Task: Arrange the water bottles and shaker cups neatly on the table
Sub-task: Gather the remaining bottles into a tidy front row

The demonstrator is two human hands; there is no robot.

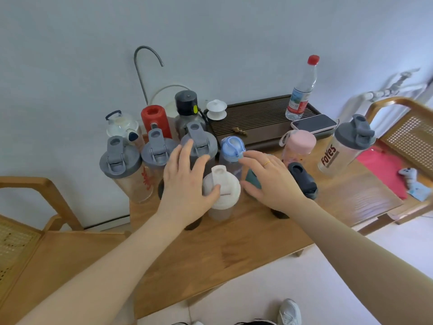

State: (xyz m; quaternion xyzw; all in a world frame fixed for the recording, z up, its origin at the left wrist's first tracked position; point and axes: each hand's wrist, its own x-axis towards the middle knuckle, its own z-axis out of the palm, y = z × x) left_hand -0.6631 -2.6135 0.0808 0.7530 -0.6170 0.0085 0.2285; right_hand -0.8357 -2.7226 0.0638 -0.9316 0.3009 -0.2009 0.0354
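Several shaker cups and bottles crowd the wooden table (234, 249). Three grey-lidded shakers (119, 158) (159, 148) (199, 141) stand in a row at the left. Beside them are a blue-lidded bottle (232, 147), a pink bottle (298, 145), a dark-lidded bottle (302, 178) and a white-lidded shaker (223, 191). A shaker with brown lettering (346, 148) stands apart at the right. My left hand (185, 181) is spread over a dark cup, its thumb against the white lid. My right hand (269, 181) lies flat over a teal-topped bottle (253, 179), which is mostly hidden.
At the back stand a dark tea tray (253, 120), a clear red-capped water bottle (302, 90), a phone (314, 124), a red flask (155, 119), a glass kettle (121, 126) and a white lidded cup (216, 110). Wooden chairs flank the table, left (35, 207) and right (403, 127).
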